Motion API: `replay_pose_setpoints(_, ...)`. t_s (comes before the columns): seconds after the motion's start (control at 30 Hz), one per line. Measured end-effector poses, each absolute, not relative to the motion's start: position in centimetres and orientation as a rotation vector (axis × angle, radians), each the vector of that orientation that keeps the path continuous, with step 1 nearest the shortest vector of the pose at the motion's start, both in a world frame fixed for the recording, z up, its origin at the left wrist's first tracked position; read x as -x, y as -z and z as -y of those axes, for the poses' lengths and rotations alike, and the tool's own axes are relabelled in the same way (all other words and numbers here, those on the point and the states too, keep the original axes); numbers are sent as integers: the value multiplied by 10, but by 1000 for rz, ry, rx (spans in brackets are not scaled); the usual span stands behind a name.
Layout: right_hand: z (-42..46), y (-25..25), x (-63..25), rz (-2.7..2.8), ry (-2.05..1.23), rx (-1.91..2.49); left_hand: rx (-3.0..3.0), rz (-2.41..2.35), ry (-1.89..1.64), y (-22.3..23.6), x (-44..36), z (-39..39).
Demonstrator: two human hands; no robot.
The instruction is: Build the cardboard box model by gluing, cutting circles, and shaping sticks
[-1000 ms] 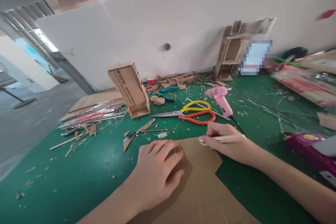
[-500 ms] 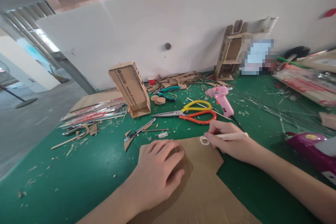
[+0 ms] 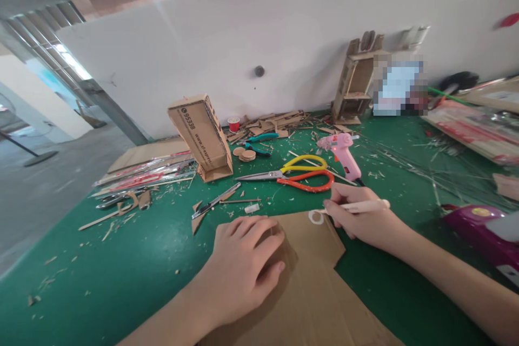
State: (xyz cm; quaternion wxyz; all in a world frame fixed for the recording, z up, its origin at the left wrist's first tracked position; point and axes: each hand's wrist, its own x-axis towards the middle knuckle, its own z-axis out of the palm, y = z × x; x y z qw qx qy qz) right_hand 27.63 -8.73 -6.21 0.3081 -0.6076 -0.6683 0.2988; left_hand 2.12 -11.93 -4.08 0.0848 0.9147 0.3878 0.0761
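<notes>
Well, the left hand (image 3: 245,259) lay open on cardboard (image 3: 312,286); near its far edge, the right hand (image 3: 359,216) pinched a white pen (image 3: 371,206).

In right hand (image 3: 363,227): one pen (image 3: 375,205). Beside it: one white ring (image 3: 311,218). Under left hand (image 3: 247,259): one cardboard sheet (image 3: 312,292). Beyond both: one pair of scissors (image 3: 281,174), one glue gun (image 3: 346,158).

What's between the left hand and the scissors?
In the head view, a small white piece, a thin stick and tiny scraps lie on the green table between the left hand and the scissors.
</notes>
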Motion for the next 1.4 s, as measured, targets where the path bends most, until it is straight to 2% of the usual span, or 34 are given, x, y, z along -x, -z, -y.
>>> replay_pose_setpoints(0.13,88,63,-279,1816,-738,1598,-2736,-1144,-228,41,-21,119)
replay_pose_setpoints(0.37,91,58,-280,1592,-1055,1371,-2719,-1155,-356,44,-18,117)
replay_pose_setpoints(0.53,86,57,-277,1468,-897,1301,-2685,-1513,-712,54,-5,93)
replay_pose_setpoints(0.67,87,57,-274,1579,-869,1294,-2659,-1685,-550,59,1,77)
replay_pose_setpoints(0.77,91,55,-272,1587,-1072,1201,-2641,-1643,-518,59,0,74)
replay_pose_setpoints(0.9,95,54,-267,1550,-1264,1083,-2589,-1527,-653,55,-5,76)
replay_pose_setpoints(1.13,104,52,-261,1599,-1386,959,-2318,-1274,-896,50,-15,92)
replay_pose_setpoints(1.4,110,52,-261,1663,-1404,975,-2352,-1091,-915,51,-17,96)
